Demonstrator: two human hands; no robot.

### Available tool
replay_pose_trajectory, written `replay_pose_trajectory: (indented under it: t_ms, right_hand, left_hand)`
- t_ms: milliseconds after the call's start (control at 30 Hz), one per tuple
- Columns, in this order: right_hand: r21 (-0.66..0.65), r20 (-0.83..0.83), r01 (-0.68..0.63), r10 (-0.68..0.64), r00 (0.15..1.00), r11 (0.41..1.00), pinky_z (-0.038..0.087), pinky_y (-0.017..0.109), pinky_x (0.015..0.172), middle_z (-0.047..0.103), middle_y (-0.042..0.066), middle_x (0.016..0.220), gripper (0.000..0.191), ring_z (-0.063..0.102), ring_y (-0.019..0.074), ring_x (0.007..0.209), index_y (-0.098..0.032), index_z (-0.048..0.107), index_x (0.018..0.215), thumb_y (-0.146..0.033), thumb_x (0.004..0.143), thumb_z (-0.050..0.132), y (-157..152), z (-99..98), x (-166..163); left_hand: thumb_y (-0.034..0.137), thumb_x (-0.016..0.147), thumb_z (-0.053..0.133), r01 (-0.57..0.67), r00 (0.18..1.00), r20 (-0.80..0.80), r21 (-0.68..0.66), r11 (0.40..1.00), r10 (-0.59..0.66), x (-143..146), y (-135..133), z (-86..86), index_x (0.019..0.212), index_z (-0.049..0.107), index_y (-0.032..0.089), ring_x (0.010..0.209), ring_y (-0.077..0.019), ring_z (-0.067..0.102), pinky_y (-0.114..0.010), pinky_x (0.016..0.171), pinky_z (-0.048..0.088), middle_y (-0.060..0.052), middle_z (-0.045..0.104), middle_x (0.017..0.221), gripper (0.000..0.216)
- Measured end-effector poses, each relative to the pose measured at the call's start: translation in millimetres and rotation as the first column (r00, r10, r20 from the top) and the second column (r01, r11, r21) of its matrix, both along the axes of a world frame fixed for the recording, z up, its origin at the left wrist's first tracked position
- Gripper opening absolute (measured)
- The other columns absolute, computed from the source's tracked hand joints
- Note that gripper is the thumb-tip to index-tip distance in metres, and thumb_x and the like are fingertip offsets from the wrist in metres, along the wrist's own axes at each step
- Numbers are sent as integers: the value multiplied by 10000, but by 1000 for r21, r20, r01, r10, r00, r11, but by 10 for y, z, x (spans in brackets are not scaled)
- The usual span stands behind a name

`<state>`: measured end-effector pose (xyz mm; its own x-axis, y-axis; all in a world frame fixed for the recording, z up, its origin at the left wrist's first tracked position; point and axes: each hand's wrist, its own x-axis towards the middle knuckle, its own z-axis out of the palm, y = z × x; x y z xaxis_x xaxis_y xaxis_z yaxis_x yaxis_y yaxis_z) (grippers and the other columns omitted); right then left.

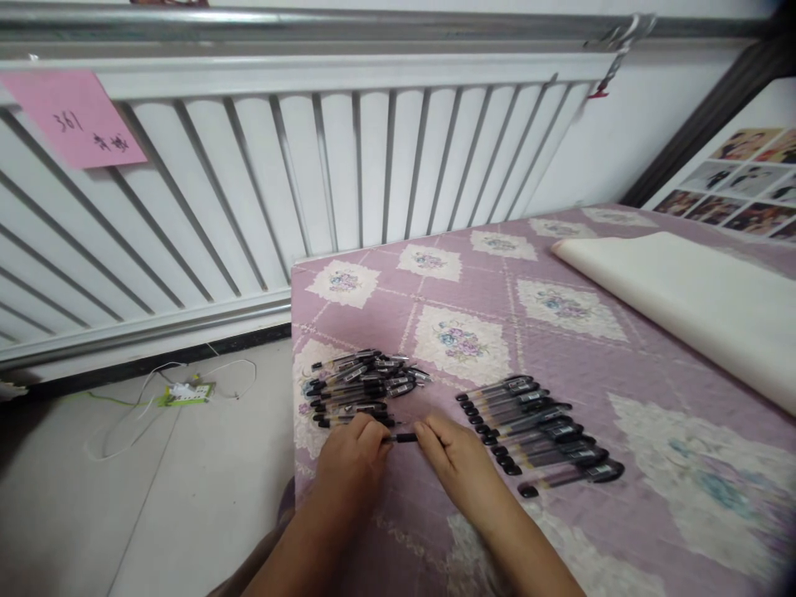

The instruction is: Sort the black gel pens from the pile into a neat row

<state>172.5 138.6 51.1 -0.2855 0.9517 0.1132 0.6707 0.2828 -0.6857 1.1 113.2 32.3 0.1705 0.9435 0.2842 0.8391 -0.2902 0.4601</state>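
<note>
My left hand (pixel 351 464) and my right hand (pixel 457 464) meet over a purple flowered bed cover (pixel 560 348), fingers pinched on the two ends of one black pen (pixel 404 437). Just beyond my left hand lies a loose heap of black pens (pixel 361 385). Right of my right hand, several pens lie side by side in a neat slanted row (pixel 538 435). Both hands rest low on the cover near its front left corner.
A white radiator (pixel 279 199) with a pink note (pixel 78 116) fills the wall behind. A rolled cream sheet (pixel 690 298) lies at the right of the bed. A small green device with white cables (pixel 186 392) sits on the floor at left.
</note>
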Motion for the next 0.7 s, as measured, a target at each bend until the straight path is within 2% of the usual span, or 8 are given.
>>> replay_pose_trajectory:
  t_ms: [300, 400, 500, 700]
  right_hand:
    - [-147, -121, 2, -19, 993, 989, 325, 247, 522, 456, -33, 527, 476, 462, 141, 539, -219, 440, 565, -485, 938, 307, 28, -6, -35]
    - [-160, -223, 14, -50, 974, 987, 373, 242, 559, 526, -30, 623, 314, 502, 147, 603, -211, 552, 734, -446, 901, 428, 36, 34, -34]
    - [-194, -296, -26, -33, 954, 981, 404, 238, 592, 569, -31, 695, 158, 523, 146, 646, -212, 583, 862, -360, 851, 527, 41, 51, -35]
    - [-156, -206, -96, 63, 976, 983, 372, 232, 585, 523, -41, 656, 225, 495, 138, 642, -214, 533, 741, -353, 905, 466, 26, 67, -65]
  left_hand:
    - [116, 848, 549, 8, 1000, -27, 7, 1000, -8, -55, 16, 3, 852, 614, 203, 773, -188, 610, -290, 694, 457, -22, 643, 853, 108]
    - [121, 855, 534, -8, 1000, -17, -19, 1000, 8, -87, 17, 15, 853, 613, 207, 779, -188, 609, -290, 692, 456, -24, 641, 854, 117]
    - [121, 861, 513, -20, 1000, -1, -36, 999, 20, -117, 21, 32, 846, 609, 210, 785, -190, 607, -294, 697, 455, -26, 637, 846, 131]
    - [122, 867, 507, 4, 999, 35, -8, 1000, -4, -160, 20, 35, 839, 610, 203, 792, -192, 600, -293, 704, 456, -35, 631, 839, 134]
